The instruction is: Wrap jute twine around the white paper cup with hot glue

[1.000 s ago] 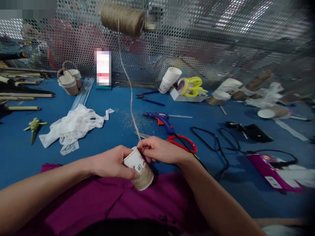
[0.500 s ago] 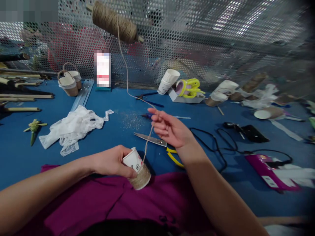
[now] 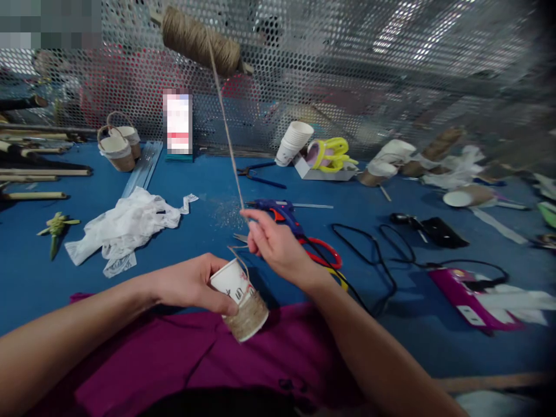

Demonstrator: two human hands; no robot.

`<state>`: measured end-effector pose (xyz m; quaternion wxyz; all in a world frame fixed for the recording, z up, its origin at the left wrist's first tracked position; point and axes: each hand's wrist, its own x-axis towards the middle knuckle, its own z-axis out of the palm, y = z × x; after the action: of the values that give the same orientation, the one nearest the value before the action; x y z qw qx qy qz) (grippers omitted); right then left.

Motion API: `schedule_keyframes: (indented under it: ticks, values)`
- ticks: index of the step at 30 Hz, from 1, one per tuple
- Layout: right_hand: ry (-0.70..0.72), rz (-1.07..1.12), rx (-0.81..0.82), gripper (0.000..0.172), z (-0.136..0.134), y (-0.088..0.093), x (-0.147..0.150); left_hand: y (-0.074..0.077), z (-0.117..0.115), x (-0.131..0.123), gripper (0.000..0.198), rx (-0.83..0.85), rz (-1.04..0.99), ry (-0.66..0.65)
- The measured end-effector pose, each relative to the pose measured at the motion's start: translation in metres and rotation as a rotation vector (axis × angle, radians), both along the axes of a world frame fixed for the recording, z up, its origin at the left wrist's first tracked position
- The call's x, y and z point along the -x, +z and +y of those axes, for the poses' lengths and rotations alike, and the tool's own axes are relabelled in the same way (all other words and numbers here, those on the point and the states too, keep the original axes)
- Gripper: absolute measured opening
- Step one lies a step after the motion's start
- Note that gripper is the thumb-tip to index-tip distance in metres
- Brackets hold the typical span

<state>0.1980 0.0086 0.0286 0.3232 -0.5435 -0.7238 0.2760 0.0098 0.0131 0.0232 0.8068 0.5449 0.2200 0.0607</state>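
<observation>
A white paper cup (image 3: 230, 281), tilted near my lap, is gripped by my left hand (image 3: 197, 284). Brown twine (image 3: 248, 317) is wrapped in rows around the cup's lower part. My right hand (image 3: 273, 243) pinches the strand of twine (image 3: 228, 133) above the cup. That strand runs up taut to a spool of twine (image 3: 197, 43) on a rod by the mesh. Between my right hand and the cup the twine hangs slack in a loop. Behind my right hand lie a blue glue gun (image 3: 278, 207) and scissors (image 3: 324, 251), partly hidden.
White lace (image 3: 130, 223) lies to the left, near two small twine-covered baskets (image 3: 118, 152). Pliers (image 3: 263, 175), stacked paper cups (image 3: 293, 145) and a box with a tape roll (image 3: 325, 168) stand farther back. Black cable (image 3: 360, 237) and a purple pouch (image 3: 456, 295) lie right.
My right hand has moved left and down and turned, and its fingers are now closed on the twine. The strand from the spool went from slack to taut. My left hand keeps the cup.
</observation>
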Motion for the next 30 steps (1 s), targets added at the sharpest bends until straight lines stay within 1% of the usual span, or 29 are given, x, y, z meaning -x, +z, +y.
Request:
schedule_keyframes:
  ticks: [3,6,7,9,11,12,13,14,15,16,17,18,19,20,22,24,26,28,30]
  values:
    - [0.201,-0.122,0.033,0.029,-0.005,-0.003,0.009,0.001,-0.001,0.001,0.019,0.054,-0.032,-0.01]
    - [0.419,-0.211,0.158,0.022,-0.006,-0.006,0.011,0.003,-0.001,0.003,0.022,0.108,-0.045,-0.029]
    - [0.47,-0.231,0.207,0.02,-0.007,-0.008,0.011,0.003,-0.002,0.003,0.023,0.123,-0.049,-0.034]
    - [0.525,-0.25,0.28,0.019,-0.008,-0.01,0.011,0.004,-0.002,0.003,0.025,0.146,-0.054,-0.04]
    - [0.527,-0.235,0.277,0.018,-0.007,-0.01,0.01,0.005,-0.002,0.004,0.026,0.151,-0.047,-0.034]
    - [0.487,-0.214,0.252,0.016,-0.005,-0.01,0.008,0.005,-0.001,0.004,0.027,0.152,-0.044,-0.013]
    - [0.386,-0.198,0.208,0.015,-0.002,-0.008,0.004,0.005,0.0,0.003,0.028,0.149,-0.043,0.027]
    - [0.236,-0.189,0.15,0.015,0.002,-0.007,-0.002,0.005,0.002,0.003,0.029,0.141,-0.042,0.089]
    - [0.036,-0.177,0.078,0.018,0.006,-0.005,-0.01,0.004,0.004,0.002,0.029,0.122,-0.036,0.174]
    - [-0.229,-0.233,0.011,0.02,0.011,-0.004,-0.02,0.003,0.007,0.002,0.029,0.091,-0.024,0.267]
    - [-0.376,-0.268,-0.026,0.025,0.017,-0.003,-0.031,0.001,0.009,0.001,0.029,0.048,-0.006,0.362]
    - [-0.473,-0.294,-0.051,0.03,0.022,-0.004,-0.042,-0.001,0.012,0.0,0.028,-0.002,0.015,0.442]
    - [-0.536,-0.32,-0.055,0.031,0.027,-0.006,-0.053,-0.003,0.014,-0.001,0.028,-0.046,0.033,0.496]
    - [-0.572,-0.339,-0.036,0.031,0.032,-0.009,-0.062,-0.006,0.016,-0.001,0.028,-0.081,0.046,0.536]
    - [-0.579,-0.35,0.047,0.024,0.038,-0.017,-0.076,-0.011,0.019,-0.002,0.028,-0.142,0.067,0.57]
    - [-0.568,-0.332,0.114,0.015,0.042,-0.024,-0.082,-0.016,0.02,-0.001,0.03,-0.204,0.093,0.56]
    - [-0.571,-0.292,0.145,0.009,0.044,-0.029,-0.083,-0.019,0.02,-0.001,0.03,-0.255,0.119,0.538]
    - [-0.586,-0.227,0.153,0.01,0.044,-0.03,-0.082,-0.021,0.021,0.0,0.03,-0.283,0.137,0.523]
    - [-0.592,-0.129,0.147,0.016,0.041,-0.027,-0.079,-0.021,0.021,0.0,0.03,-0.289,0.143,0.511]
